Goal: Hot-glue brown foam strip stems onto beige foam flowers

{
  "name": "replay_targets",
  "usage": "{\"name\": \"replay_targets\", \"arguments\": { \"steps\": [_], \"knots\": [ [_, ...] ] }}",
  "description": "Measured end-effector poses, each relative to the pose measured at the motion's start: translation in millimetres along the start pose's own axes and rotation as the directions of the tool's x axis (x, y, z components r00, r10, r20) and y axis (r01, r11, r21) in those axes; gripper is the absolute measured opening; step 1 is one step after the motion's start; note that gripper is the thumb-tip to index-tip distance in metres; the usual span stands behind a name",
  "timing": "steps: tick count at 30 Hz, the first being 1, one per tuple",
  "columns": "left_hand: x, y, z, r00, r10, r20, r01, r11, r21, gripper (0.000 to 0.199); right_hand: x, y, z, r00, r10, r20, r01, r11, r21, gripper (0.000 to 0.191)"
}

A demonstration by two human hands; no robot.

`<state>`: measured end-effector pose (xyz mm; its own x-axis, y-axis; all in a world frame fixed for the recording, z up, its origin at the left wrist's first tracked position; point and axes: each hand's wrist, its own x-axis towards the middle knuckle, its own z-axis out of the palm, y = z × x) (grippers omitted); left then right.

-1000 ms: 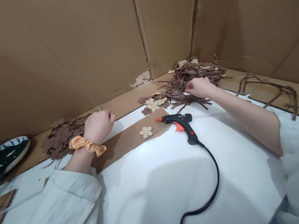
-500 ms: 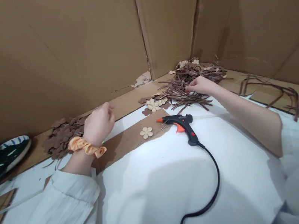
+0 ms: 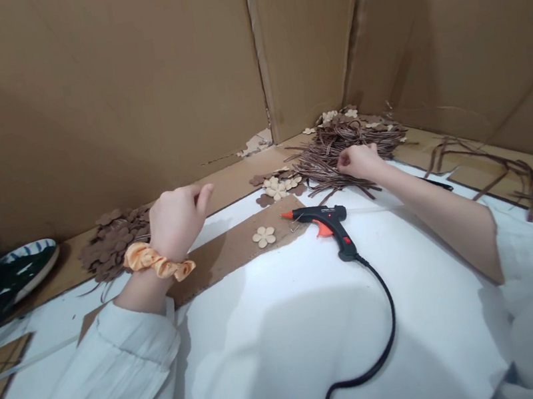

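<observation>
My right hand is at the front of a pile of brown cords, its thumb and forefinger pinched together at the strands. How many strands it grips is hidden. My left hand, with an orange scrunchie on the wrist, hovers back-up near a heap of brown flower cutouts. Its thumb sticks out apart from the curled fingers, and nothing shows in it. Between the hands, a cream flower cutout lies on a cardboard strip. Beside it rests a black-and-orange glue gun.
The glue gun's black cable curves towards me across the white board. More cream flowers lie left of the cords. Loose brown strips are at the right. An oval dish holds dark green material. Cardboard walls stand behind.
My left thumb has swung out from the fingers. My right fingers have curled closer and shifted slightly right and down at the cords. A dark thin object now shows behind my right forearm.
</observation>
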<state>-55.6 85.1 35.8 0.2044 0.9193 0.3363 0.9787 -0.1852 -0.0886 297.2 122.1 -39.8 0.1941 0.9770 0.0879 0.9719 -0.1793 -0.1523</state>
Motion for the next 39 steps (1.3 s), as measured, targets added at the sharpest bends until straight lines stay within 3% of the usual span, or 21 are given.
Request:
{"name": "replay_targets", "arguments": {
  "steps": [3,9,12,15,19,20,22,24,26,29,33,39],
  "knots": [
    [-2,2,-2.1,0.999,0.0,-0.047,-0.001,1.0,-0.021,0.034,1,-1,3,1.0,-0.019,0.004,0.019,1.0,0.008,0.034],
    [-3,5,-1.4,1.0,0.002,-0.017,-0.002,1.0,-0.008,0.037,-1,1,2,0.997,-0.061,-0.044,0.065,0.994,0.092,0.024],
    [-2,3,-2.2,0.998,0.019,-0.055,-0.021,0.999,-0.036,0.035,-3,5,-10,0.993,-0.027,-0.117,0.049,0.981,0.189,0.013],
    [-4,4,-8.3,0.989,0.071,-0.132,-0.082,0.994,-0.073,0.031,-9,8,-31,0.985,0.001,-0.171,0.057,0.942,0.332,0.017],
    [-17,18,-25.9,0.982,0.167,-0.084,-0.181,0.961,-0.208,0.044,-29,-1,-64,0.985,-0.053,-0.164,0.131,0.85,0.51,0.029],
    [-23,24,-30.6,0.974,0.191,-0.118,-0.216,0.94,-0.263,0.04,-38,-7,-70,0.985,-0.082,-0.154,0.155,0.815,0.559,0.031],
    [-35,35,-38.8,0.938,0.262,-0.225,-0.329,0.876,-0.353,0.024,-59,-23,-79,0.985,-0.138,-0.101,0.167,0.64,0.75,0.03],
    [-47,44,-44.2,0.889,0.318,-0.329,-0.433,0.818,-0.379,0.02,-83,-42,-81,0.967,-0.249,-0.058,0.172,0.468,0.867,0.027],
    [-56,52,-46.5,0.849,0.358,-0.389,-0.502,0.777,-0.379,0.021,-106,-60,-81,0.932,-0.363,0.017,0.128,0.372,0.919,0.023],
    [-63,58,-45.2,0.826,0.389,-0.407,-0.543,0.743,-0.392,0.019,-131,-78,-78,0.894,-0.438,0.091,0.053,0.307,0.95,0.022],
    [-67,65,-40.9,0.834,0.381,-0.398,-0.536,0.729,-0.425,0.013,-145,-87,-78,0.848,-0.514,0.128,0.016,0.267,0.963,0.023],
    [-71,70,-37.6,0.83,0.375,-0.413,-0.543,0.71,-0.448,0.011,-150,-91,-76,0.85,-0.514,0.116,0.034,0.274,0.961,0.018]
  ]
}}
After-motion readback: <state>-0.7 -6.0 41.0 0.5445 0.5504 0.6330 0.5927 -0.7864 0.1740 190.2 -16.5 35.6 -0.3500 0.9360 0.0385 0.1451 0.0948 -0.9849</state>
